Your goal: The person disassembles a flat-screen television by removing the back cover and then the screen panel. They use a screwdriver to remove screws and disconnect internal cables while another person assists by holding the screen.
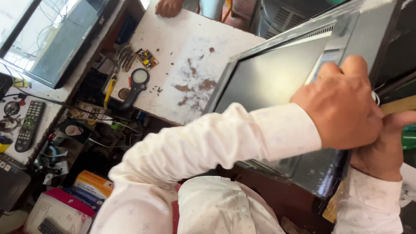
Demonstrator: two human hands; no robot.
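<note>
A black flat-screen television (268, 78) lies tilted across the right side of the view, its back panel facing up. My left hand (340, 104) reaches across from a white sleeve and clamps over the set's right edge. Just under it, my right hand (383, 147) grips the same edge from below, and the two hands touch. The lower corner of the set (323, 182) hangs over my lap, partly hidden by my left forearm.
A worn white table (190, 56) holds a black magnifying glass (138, 84), a small circuit board (147, 58), a yellow-handled tool (109, 89) and loose screws. Another person's hand (169, 6) rests on its far edge. A second television (56, 39) and a remote control (28, 125) lie at left, with boxes (65, 203) below.
</note>
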